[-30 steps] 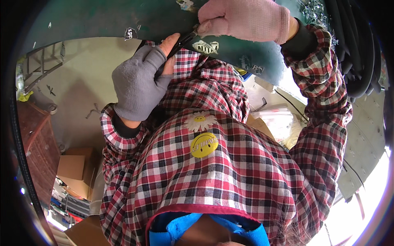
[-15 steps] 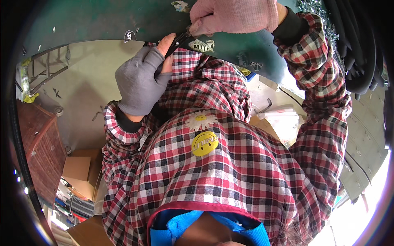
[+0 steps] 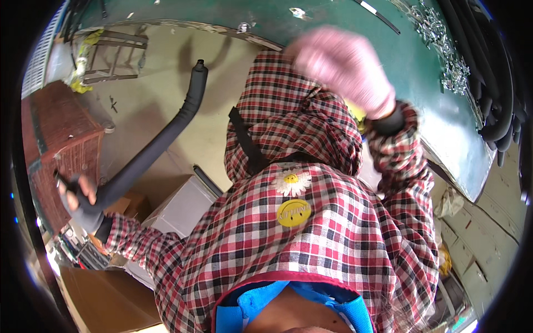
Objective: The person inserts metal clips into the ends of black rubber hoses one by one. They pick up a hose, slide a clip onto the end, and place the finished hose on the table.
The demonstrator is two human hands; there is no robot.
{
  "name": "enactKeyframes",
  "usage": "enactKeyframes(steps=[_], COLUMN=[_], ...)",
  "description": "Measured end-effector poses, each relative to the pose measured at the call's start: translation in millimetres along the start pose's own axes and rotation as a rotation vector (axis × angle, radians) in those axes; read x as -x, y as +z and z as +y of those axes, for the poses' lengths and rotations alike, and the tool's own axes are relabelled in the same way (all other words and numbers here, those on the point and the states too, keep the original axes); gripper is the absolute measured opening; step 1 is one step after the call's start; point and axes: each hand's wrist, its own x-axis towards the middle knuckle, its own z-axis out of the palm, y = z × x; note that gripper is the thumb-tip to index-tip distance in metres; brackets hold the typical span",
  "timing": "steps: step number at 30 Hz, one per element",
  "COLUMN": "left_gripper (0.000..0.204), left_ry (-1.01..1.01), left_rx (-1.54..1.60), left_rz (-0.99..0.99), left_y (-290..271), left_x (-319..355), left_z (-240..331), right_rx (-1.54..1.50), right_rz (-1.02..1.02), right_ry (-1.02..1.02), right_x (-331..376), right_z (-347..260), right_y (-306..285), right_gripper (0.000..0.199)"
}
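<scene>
Far out to the left, my left hand (image 3: 83, 208) in a grey glove with bare fingertips is closed round one end of a long black foam tube (image 3: 158, 139). The tube slants up and away over the floor, and a narrow dark tip shows at its far end. My right hand (image 3: 347, 72) wears a pink glove and hangs over the near edge of the green table (image 3: 355, 50), above my lap. Motion smears its fingers, and nothing can be made out in them. A dark strip (image 3: 247, 141) lies across my checked apron.
Small shiny metal clips (image 3: 438, 44) are heaped on the table's right side, beside a bundle of black tubes (image 3: 497, 105). A black strip (image 3: 380, 16) lies at the back. Leftward stand a red-brown cabinet (image 3: 72, 152), a metal frame (image 3: 116, 58) and a cardboard box (image 3: 105, 299).
My hands have parted from a small dark piece held between them at the table edge. The left has swung down and left, now with the foam tube; the right has moved slightly nearer me.
</scene>
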Motion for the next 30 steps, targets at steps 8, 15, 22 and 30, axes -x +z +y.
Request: enactKeyframes(steps=[8,15,22,30], left_gripper=[0.050,0.062,0.058,0.033], left_ry=[-0.092,-0.032,-0.092,-0.236], left_rx=[0.471,0.209,0.073,-0.045], left_rz=[0.388,-0.128,-0.302,-0.440], left_y=[35,287,370,373], left_x=[0,-56,-88,-53], left_z=[-93,-93,-21,-22], right_rx=[-1.531,-1.032,-0.598,-0.596], right_rz=[-0.469,-0.128,0.081,0.552], right_ry=[-0.006,0.348,-0.058,-0.122], right_x=[-7,0,-2,3], right_z=[44,-4,4,-18], right_y=[158,127,140,140], right_gripper=[0.074,0.033,0.047,0.024])
